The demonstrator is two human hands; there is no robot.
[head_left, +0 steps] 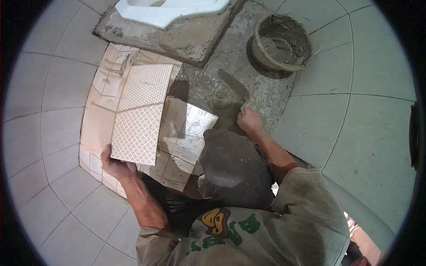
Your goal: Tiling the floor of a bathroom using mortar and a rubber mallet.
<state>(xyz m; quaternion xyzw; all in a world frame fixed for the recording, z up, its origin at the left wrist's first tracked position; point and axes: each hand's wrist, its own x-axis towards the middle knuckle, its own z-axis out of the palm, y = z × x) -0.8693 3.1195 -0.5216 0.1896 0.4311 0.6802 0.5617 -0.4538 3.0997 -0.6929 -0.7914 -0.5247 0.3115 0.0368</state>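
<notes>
My left hand [119, 166] grips the lower edge of a white patterned tile [135, 133], lifted at an angle over the pale tiled floor on the left. My right hand [249, 119] is closed around the handle of a trowel [233, 84], whose mud-coated blade points up and left over wet grey mortar [193, 77]. Between my hands, a shiny patterned tile section [195, 124] shows on the floor, partly shaded. My dark-clad knee [233, 168] is bent just below the trowel.
A white squat toilet [186, 9] sits on a raised concrete slab [195, 46] at the top. A mortar-caked bucket [284, 64] stands at the upper right on rough concrete. Tiled walls [328, 124] close in on both sides. A grey pipe-like edge [359, 213] runs at lower right.
</notes>
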